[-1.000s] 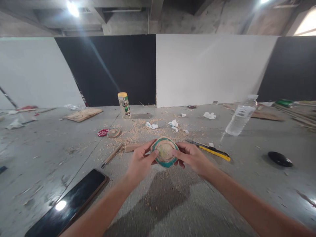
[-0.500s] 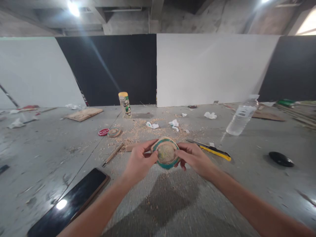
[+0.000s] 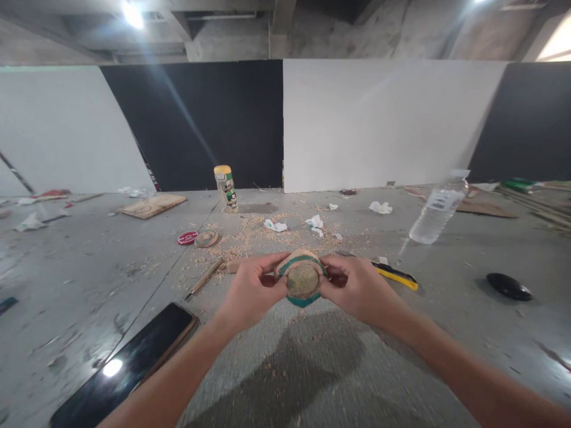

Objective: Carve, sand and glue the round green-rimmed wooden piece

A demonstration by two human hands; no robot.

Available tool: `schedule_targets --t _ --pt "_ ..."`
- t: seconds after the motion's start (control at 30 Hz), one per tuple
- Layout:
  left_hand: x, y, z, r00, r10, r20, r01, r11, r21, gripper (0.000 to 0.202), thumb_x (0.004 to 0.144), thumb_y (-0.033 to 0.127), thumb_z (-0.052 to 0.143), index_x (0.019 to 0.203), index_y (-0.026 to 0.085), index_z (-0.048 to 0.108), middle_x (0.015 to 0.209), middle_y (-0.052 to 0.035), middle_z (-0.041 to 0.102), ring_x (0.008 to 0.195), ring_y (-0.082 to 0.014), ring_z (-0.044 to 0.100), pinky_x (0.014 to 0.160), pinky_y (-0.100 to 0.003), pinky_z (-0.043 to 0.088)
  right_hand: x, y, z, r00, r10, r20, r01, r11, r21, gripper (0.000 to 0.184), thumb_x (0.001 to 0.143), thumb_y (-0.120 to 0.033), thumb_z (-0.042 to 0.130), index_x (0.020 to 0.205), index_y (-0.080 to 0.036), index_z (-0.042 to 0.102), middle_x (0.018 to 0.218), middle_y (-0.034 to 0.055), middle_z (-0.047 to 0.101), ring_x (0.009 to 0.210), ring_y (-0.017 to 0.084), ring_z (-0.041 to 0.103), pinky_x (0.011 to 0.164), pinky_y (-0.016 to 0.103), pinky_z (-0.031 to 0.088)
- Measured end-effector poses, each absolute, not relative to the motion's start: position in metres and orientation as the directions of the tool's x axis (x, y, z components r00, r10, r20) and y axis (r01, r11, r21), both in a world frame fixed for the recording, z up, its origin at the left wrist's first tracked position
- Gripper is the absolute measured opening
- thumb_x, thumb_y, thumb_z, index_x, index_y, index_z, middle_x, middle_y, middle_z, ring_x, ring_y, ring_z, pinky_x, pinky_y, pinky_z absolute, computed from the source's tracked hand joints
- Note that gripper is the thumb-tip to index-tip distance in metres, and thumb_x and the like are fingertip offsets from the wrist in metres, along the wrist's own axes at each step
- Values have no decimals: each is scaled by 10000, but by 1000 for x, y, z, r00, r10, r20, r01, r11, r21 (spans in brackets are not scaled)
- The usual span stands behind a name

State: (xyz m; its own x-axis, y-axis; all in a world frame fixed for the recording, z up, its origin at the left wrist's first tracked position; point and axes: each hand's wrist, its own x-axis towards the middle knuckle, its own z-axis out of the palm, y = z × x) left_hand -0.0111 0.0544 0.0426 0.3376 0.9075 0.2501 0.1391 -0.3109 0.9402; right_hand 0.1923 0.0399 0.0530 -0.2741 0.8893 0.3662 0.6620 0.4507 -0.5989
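Grey desk [image 3: 89, 255] strewn with shavings; black phone [image 3: 129, 362] near left, water bottle [image 3: 435, 211] far right, yellow knife [image 3: 397, 276] partly hidden behind right hand [image 3: 361, 288]. Left hand [image 3: 250, 291] and right hand hold round wooden disc [image 3: 302, 278] with green rim above desk centre, each grip clamped on its edge. Disc looks light, stiff, rough-carved, not slippery; best held by the rim. Disc's back and fingers behind it hidden; green band material unclear
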Motion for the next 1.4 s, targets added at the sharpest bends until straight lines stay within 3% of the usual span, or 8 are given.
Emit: schedule_targets --t 0.2,0.4,0.57,0.67,0.77,1.0,1.13,1.4 --pt "-4 48 47 274 933 234 243 -303 922 423 725 148 631 1146 122 668 1073 -96 727 899 -235 687 762 -332 563 190 37 51 -257 887 384 760 431 -486 180 769 -229 543 597 -193 503 519 -38 481 495 98 403 480 241 289" --pt "-8 51 45 311 916 253 242 -333 911 370 756 166 617 1121 138 673 1061 -85 729 916 -231 681 768 -326 554 190 36 52 -255 881 398 818 416 -398 188 755 -230 554 573 -198 523 502 -26 502 465 102 403 481 255 285" --pt "-6 51 40 296 943 155 117 -196 974 436 800 269 620 1219 149 624 1248 -116 650 1013 -266 660 768 -347 568 192 40 48 -239 866 439 781 440 -444 156 809 -242 529 805 -207 681 586 -2 630 509 130 542 528 249 386" --pt "2 46 31 266 964 -3 0 4 1000 460 839 303 574 1286 193 574 1283 -103 627 1049 -279 648 755 -353 569 191 41 39 -210 861 463 796 426 -431 311 795 -233 544 1071 -219 684 721 24 717 552 156 607 599 281 435" --pt "9 42 21 274 959 -74 -113 109 988 479 861 277 546 1338 231 520 1372 -90 566 1161 -283 598 857 -378 549 189 42 32 -220 871 440 831 403 -383 347 765 -204 536 1077 -218 688 721 31 721 566 180 617 592 300 424" --pt "5 43 20 343 937 63 -11 -63 998 643 770 93 539 1395 216 457 1412 -87 528 1239 -276 545 973 -406 511 190 41 40 -222 878 424 783 419 -459 258 762 -202 546 958 -214 712 680 19 712 552 159 612 575 279 425" --pt "4 44 26 360 925 118 17 -133 991 606 777 106 536 1373 197 476 1365 -89 568 1222 -275 553 1010 -427 480 192 40 44 -246 863 441 766 452 -457 224 778 -196 555 939 -212 711 665 7 705 548 147 613 564 264 421" --pt "1 43 33 407 899 164 35 -195 980 542 842 167 505 1380 134 459 1391 -121 542 1271 -286 504 1099 -488 368 200 39 55 -445 783 436 725 600 -338 237 925 -285 481 904 -197 700 642 6 671 525 125 545 546 257 382"
